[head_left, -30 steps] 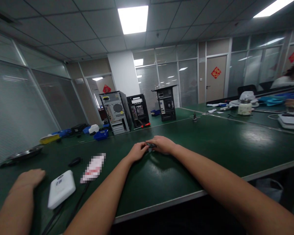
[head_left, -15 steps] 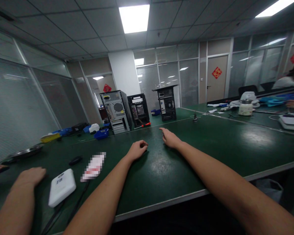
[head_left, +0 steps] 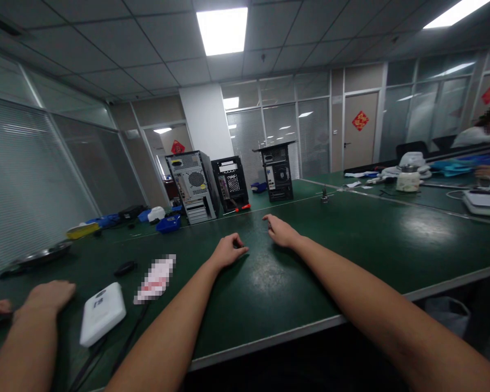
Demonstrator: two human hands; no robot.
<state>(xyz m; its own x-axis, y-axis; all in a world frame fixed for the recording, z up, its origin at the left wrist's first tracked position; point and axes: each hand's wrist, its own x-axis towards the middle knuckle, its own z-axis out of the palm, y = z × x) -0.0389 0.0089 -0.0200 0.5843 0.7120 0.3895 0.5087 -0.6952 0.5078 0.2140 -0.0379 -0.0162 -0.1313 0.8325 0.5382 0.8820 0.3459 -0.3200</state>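
My left hand (head_left: 228, 251) rests low over the green table (head_left: 269, 294), its fingers curved and the thumb apart from the index finger; nothing shows in it. To its right, my right hand (head_left: 282, 231) hovers at the table with the index finger stretched forward and the other fingers partly hidden. A screwdriver (head_left: 243, 208) with a red-orange handle lies beyond both hands, in front of a black open computer case (head_left: 231, 182). Left of that stands a grey computer tower (head_left: 194, 185), and to the right another black computer case (head_left: 277, 174) with a raised panel on top.
A white box-shaped device (head_left: 103, 313) with a cable lies at the left, beside another person's forearm and hand (head_left: 49, 296). Blue trays (head_left: 169, 224) and a metal bowl (head_left: 44, 253) are farther back. A small metal part (head_left: 324, 196) and a jar (head_left: 408, 179) stand to the right.
My left thumb has moved away from the index finger, widening the gap. My right hand has shifted slightly left. At the far left, another hand has moved a little into view.
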